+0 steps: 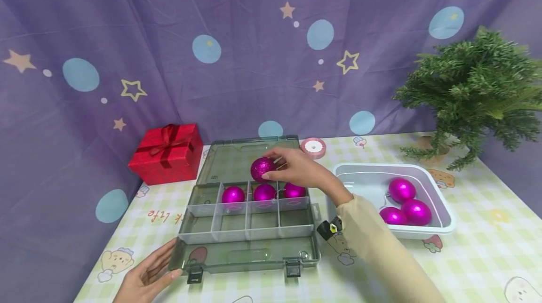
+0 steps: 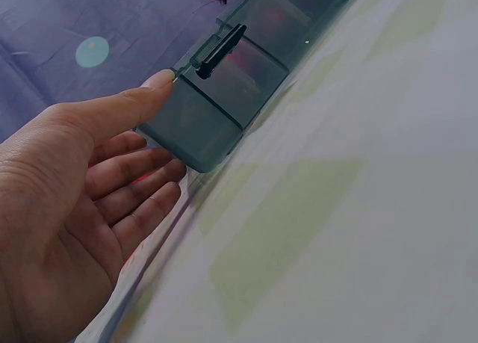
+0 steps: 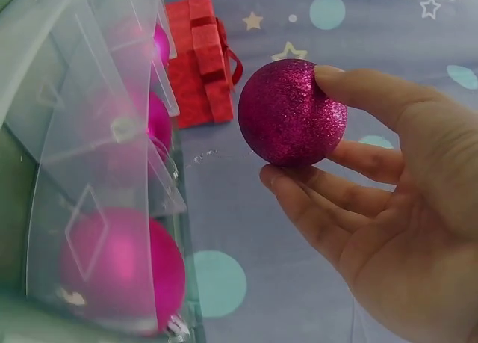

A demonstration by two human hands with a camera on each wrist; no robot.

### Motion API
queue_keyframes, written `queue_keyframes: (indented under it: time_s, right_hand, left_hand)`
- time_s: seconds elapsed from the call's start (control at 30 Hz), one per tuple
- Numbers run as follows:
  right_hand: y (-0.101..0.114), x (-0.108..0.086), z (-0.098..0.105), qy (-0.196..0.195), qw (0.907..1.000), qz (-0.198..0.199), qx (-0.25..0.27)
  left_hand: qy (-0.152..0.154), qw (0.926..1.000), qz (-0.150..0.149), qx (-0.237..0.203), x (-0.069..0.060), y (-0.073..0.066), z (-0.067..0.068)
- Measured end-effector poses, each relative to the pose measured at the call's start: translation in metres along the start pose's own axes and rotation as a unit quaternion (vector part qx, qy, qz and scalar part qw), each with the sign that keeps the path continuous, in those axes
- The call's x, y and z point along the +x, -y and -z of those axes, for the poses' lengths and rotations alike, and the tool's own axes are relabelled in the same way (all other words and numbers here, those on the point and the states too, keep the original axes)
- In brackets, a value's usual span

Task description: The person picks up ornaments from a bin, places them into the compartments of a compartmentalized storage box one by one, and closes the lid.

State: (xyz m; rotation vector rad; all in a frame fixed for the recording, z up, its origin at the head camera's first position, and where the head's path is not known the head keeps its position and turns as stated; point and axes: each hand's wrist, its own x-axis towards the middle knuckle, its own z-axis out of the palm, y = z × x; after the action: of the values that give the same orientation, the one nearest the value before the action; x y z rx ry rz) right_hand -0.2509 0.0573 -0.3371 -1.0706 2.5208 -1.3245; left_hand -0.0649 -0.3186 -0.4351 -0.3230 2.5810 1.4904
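Observation:
My right hand [image 1: 298,167] pinches a glittery magenta Christmas ball [image 1: 262,169] between thumb and fingers, above the back row of a clear divided plastic box [image 1: 230,235]. Three smooth magenta balls sit in that row: a left one [image 1: 233,195], a middle one [image 1: 265,193] and a right one [image 1: 294,191], in separate compartments. The row's far-left compartment holds no ball. In the right wrist view the glittery ball [image 3: 293,113] is apart from the box. At the box's front left corner rests my left hand [image 1: 148,272], thumb on the rim [image 2: 160,80], fingers loosely extended.
A white tub [image 1: 446,227] with three magenta balls [image 1: 402,190] stands right of the box. Behind are a red gift box [image 1: 167,155], a pink ribbon roll [image 1: 313,147] and a small artificial fir tree [image 1: 474,86]. A black strap-like object [image 1: 326,230] lies under the right forearm.

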Motion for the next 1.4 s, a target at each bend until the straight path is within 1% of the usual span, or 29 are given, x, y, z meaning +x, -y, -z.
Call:
queue_keyframes:
  time_s: [0.17,0.27,0.5,0.7,0.9,1.13,1.4]
  right_hand:
    - [0.004,0.009,-0.01,0.006,0.9999,0.006,0.011]
    - [0.006,0.015,-0.015,0.007,0.9998,0.012,0.016]
    - [0.007,0.028,-0.03,0.02,0.9997,0.013,-0.005]
    - [0.013,0.037,-0.042,0.029,0.9994,0.012,-0.015]
    - [0.017,0.05,-0.053,0.038,0.9988,0.021,-0.02]
    - [0.022,0.065,-0.068,0.04,0.9987,0.018,-0.025]
    - [0.027,0.078,-0.084,0.041,0.9984,0.022,-0.032]
  left_hand:
    - [-0.001,1.0,0.006,-0.002,0.0,0.0,0.0]
    - [-0.001,1.0,0.004,0.0,0.0,0.0,0.0]
    - [-0.003,1.0,0.002,-0.005,-0.001,-0.001,0.0]
    - [-0.007,0.9999,-0.011,-0.003,-0.001,0.001,-0.001]
    - [-0.008,0.9999,-0.007,-0.003,0.0,-0.001,-0.001]
    - [-0.008,0.9999,-0.006,-0.007,0.001,0.0,0.0]
    - [-0.005,0.9999,0.001,-0.01,0.001,-0.001,0.0]
